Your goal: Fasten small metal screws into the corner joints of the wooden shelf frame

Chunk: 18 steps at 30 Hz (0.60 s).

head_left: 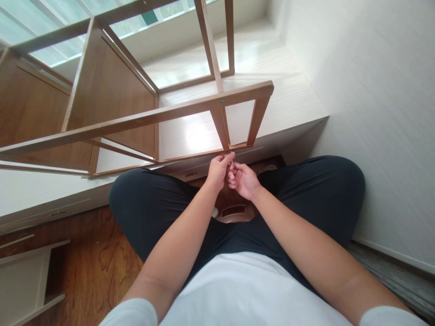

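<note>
While the wooden shelf frame (142, 118) lies tipped on its side across the raised white platform (292, 104), the person sits cross-legged on the wood floor (98, 262) with both hands at the frame's lowest rail (204, 154). Step in hand, as judged: fixing a fastener into that rail beside 1 of its 2 short uprights. 1 left hand (219, 171) is closed on the rail's edge, fingers curled around it. 1 right hand (244, 181) is clenched just beside it, pinching 1 thin metal pin or small tool (233, 159) that points up at the rail; which it is cannot be told. Next move would call for steady alignment with the hole. 1 brown plastic tray (234, 213) rests between the legs.
</note>
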Available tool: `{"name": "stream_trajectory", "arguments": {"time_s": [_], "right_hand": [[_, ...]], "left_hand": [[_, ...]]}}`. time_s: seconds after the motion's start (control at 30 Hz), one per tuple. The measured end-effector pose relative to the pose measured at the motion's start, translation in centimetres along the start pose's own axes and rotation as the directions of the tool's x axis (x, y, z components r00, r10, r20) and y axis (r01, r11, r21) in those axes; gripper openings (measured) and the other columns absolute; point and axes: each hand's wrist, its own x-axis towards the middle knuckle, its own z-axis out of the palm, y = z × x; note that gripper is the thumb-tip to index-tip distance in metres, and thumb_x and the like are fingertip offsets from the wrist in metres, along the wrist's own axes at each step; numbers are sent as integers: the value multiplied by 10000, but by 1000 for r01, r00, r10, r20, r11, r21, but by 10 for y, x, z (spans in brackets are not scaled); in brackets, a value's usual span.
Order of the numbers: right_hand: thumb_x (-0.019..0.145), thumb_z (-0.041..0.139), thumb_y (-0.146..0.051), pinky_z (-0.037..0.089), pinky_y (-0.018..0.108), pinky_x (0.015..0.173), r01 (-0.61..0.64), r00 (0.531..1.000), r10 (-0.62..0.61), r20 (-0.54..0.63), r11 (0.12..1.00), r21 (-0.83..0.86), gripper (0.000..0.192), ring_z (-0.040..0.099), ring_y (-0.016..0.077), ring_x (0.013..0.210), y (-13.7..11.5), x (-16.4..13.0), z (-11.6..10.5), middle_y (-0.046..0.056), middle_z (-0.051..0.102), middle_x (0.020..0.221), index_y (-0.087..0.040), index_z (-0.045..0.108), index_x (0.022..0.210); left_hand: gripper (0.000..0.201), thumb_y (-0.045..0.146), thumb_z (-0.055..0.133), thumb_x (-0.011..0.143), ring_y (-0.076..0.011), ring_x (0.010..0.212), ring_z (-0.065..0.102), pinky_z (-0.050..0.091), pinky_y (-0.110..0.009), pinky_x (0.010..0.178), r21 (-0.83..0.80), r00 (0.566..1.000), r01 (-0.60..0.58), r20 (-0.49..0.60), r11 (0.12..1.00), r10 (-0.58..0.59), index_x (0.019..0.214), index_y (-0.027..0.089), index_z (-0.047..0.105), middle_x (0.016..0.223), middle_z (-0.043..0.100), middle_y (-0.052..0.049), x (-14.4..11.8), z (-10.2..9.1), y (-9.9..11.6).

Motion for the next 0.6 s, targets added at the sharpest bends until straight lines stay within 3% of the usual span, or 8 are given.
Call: {"name": "stream_trajectory", "arguments": {"time_s": [0.13,0.23,0.4,0.6], "right_hand": [[875,514,-372,342,216,398,36,998,-38,-40,998,-49,193,444,115,438,5,1,1,-23,544,563,-204,555,787],[878,563,-448,342,225,371,156,981,-173,-87,973,-171,259,443,116,417,13,2,1,-21,554,561,-203,562,793],[883,617,-520,335,208,359,310,929,-359,-93,889,-338,316,446,102,413,19,1,-2,-39,564,570,-213,560,833],[877,663,-487,328,195,400,366,846,-522,-113,720,-589,287,421,81,423,17,-2,-3,-69,540,553,-219,564,858]], "left_hand": [[410,499,826,702,-88,285,425,323,-213,292,17,1000,-22,-3,1000,22,824,184,594,516,512,77,-2,0,-1],[392,505,806,724,-90,262,387,310,-220,275,31,999,-52,9,998,51,819,182,604,486,457,93,-4,1,-2],[411,527,790,738,-106,288,424,351,-237,299,15,997,-65,33,998,64,860,172,622,495,443,90,-3,0,-5],[400,514,805,728,-82,408,477,355,-210,386,18,994,-112,15,993,112,791,150,653,565,499,50,2,-1,-6]]}}
